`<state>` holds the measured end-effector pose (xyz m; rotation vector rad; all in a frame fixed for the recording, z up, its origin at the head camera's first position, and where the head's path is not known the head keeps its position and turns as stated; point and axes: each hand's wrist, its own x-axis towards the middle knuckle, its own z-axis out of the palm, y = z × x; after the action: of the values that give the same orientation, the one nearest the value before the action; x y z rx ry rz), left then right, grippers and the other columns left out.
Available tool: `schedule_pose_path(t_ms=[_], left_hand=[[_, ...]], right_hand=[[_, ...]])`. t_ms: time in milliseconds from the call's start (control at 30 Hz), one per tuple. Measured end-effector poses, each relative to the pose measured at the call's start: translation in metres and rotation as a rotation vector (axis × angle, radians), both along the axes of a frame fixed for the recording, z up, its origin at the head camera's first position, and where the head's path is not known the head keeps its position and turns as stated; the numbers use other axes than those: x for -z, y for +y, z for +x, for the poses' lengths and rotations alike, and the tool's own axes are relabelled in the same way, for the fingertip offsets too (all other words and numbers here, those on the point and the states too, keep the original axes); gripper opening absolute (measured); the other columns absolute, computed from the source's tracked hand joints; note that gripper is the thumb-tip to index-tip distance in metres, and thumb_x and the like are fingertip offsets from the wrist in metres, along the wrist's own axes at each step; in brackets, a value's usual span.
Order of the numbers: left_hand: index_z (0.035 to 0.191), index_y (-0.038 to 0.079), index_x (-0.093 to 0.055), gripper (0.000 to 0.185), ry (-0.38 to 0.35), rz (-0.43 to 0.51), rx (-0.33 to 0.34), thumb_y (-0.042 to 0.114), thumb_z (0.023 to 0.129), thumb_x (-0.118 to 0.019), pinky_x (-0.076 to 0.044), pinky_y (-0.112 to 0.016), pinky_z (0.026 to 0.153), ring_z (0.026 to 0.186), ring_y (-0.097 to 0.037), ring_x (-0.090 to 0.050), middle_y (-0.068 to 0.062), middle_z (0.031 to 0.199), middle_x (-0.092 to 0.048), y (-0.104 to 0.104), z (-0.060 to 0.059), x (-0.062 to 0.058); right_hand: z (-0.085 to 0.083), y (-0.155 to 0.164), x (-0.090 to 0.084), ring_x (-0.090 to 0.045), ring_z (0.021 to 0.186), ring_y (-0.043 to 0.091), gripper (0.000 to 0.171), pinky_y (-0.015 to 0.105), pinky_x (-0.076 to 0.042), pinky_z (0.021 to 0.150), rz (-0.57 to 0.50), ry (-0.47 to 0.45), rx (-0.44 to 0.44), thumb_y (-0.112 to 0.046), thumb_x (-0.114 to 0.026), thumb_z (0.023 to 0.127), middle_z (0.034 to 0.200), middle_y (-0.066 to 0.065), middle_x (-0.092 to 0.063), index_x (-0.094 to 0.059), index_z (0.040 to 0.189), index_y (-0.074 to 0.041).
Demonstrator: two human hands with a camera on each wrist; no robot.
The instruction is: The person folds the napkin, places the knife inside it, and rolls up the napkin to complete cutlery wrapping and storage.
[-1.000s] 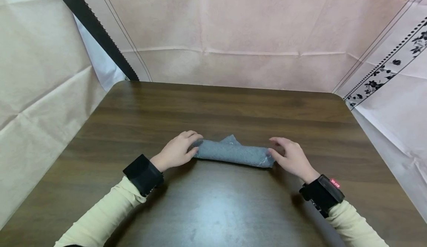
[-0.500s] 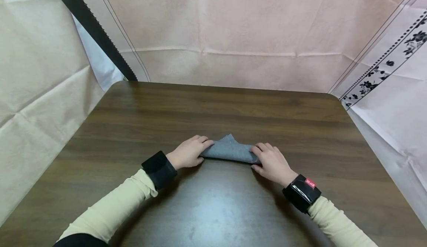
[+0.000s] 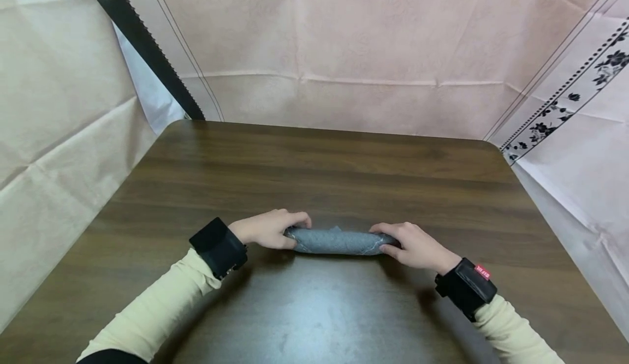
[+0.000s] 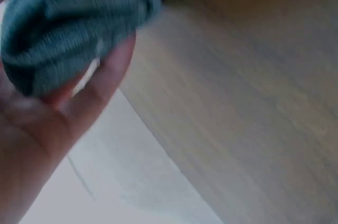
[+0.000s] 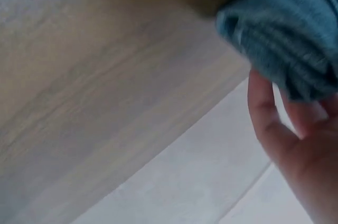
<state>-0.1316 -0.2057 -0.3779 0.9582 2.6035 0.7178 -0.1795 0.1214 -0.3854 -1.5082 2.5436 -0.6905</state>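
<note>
A grey cloth [image 3: 338, 241] lies rolled into a tight cylinder across the near middle of the dark wooden table [image 3: 314, 167]. My left hand [image 3: 267, 228] grips its left end, fingers curled over the top. My right hand [image 3: 410, 245] grips the right end the same way. In the left wrist view the roll's end [image 4: 68, 28] shows as bunched grey layers against my thumb [image 4: 97, 84]. In the right wrist view the other end [image 5: 285, 44] sits above my thumb [image 5: 266, 118]. Both arms wear pale yellow sleeves and black wrist bands.
Pink and cream sheets [image 3: 344, 53] hang behind and beside the table. A black strip [image 3: 142, 42] runs down at the back left, and a flower-patterned border [image 3: 565, 102] at the right. The table's rounded far corners sit near the sheets.
The cloth's loose pointed flap has been rolled in, so the cloth is now a tight roll nearer to me. Both hands have moved to its ends and curl round them.
</note>
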Motion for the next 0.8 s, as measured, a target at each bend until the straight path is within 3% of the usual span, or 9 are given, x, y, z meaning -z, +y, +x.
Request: schedule_pose_path(t_ms=[67, 167, 367, 467, 567, 700, 800], left_hand=[[0.114, 0.01, -0.052, 0.033, -0.031, 0.026, 0.02, 0.007, 0.081, -0.056, -0.041, -0.025, 0.069, 0.071, -0.008, -0.048, 0.0, 0.099, -0.059, -0.003, -0.004, 0.0], [0.114, 0.007, -0.055, 0.032, -0.047, 0.047, 0.012, 0.007, 0.082, -0.053, -0.041, -0.024, 0.068, 0.073, -0.009, -0.049, 0.0, 0.096, -0.059, -0.006, -0.01, 0.001], [0.115, 0.002, -0.058, 0.03, -0.004, 0.04, -0.1, 0.006, 0.086, -0.049, -0.039, -0.024, 0.063, 0.058, -0.006, -0.043, 0.001, 0.08, -0.056, -0.01, -0.02, 0.003], [0.115, 0.002, -0.059, 0.029, 0.044, -0.009, -0.162, 0.007, 0.088, -0.049, -0.037, -0.024, 0.06, 0.052, -0.006, -0.038, 0.0, 0.074, -0.055, -0.008, -0.023, 0.007], [0.113, 0.003, -0.061, 0.027, 0.147, -0.096, -0.204, 0.009, 0.088, -0.051, -0.039, -0.025, 0.059, 0.057, -0.008, -0.044, -0.003, 0.083, -0.06, -0.003, -0.024, 0.012], [0.106, 0.008, -0.064, 0.022, 0.405, -0.254, -0.218, 0.008, 0.086, -0.055, -0.045, -0.03, 0.062, 0.074, -0.016, -0.055, -0.006, 0.093, -0.063, 0.009, -0.022, 0.015], [0.108, 0.008, -0.065, 0.025, 0.573, -0.328, -0.203, 0.007, 0.084, -0.058, -0.048, -0.036, 0.069, 0.087, -0.024, -0.058, -0.009, 0.098, -0.062, 0.022, -0.014, 0.011]], right_hand=[[-0.005, 0.001, 0.0, -0.051, 0.074, 0.006, 0.03, 0.027, -0.042, 0.066, -0.027, -0.057, -0.01, -0.008, -0.059, 0.088, 0.099, 0.0, -0.062, -0.057, 0.117, -0.003], [-0.013, 0.0, 0.001, -0.055, 0.083, 0.009, 0.029, 0.031, -0.045, 0.072, -0.063, -0.069, 0.019, -0.009, -0.057, 0.089, 0.104, 0.004, -0.063, -0.058, 0.116, -0.001], [-0.023, -0.005, 0.004, -0.056, 0.083, 0.015, 0.025, 0.036, -0.045, 0.072, -0.053, -0.027, 0.171, -0.013, -0.057, 0.09, 0.103, 0.009, -0.063, -0.061, 0.112, -0.001], [-0.027, -0.008, 0.008, -0.059, 0.088, 0.02, 0.024, 0.039, -0.046, 0.074, -0.027, 0.009, 0.229, -0.013, -0.057, 0.09, 0.102, 0.011, -0.064, -0.063, 0.109, -0.001], [-0.03, -0.013, 0.014, -0.061, 0.088, 0.024, 0.021, 0.042, -0.047, 0.074, 0.004, 0.07, 0.272, -0.013, -0.058, 0.088, 0.098, 0.011, -0.065, -0.065, 0.103, -0.001], [-0.03, -0.021, 0.019, -0.062, 0.084, 0.026, 0.015, 0.042, -0.048, 0.071, 0.021, 0.23, 0.293, -0.01, -0.062, 0.085, 0.091, 0.011, -0.065, -0.066, 0.096, -0.001], [-0.023, -0.03, 0.016, -0.06, 0.091, 0.028, 0.02, 0.043, -0.047, 0.075, -0.026, 0.349, 0.251, -0.007, -0.065, 0.081, 0.097, 0.013, -0.064, -0.066, 0.1, -0.001]])
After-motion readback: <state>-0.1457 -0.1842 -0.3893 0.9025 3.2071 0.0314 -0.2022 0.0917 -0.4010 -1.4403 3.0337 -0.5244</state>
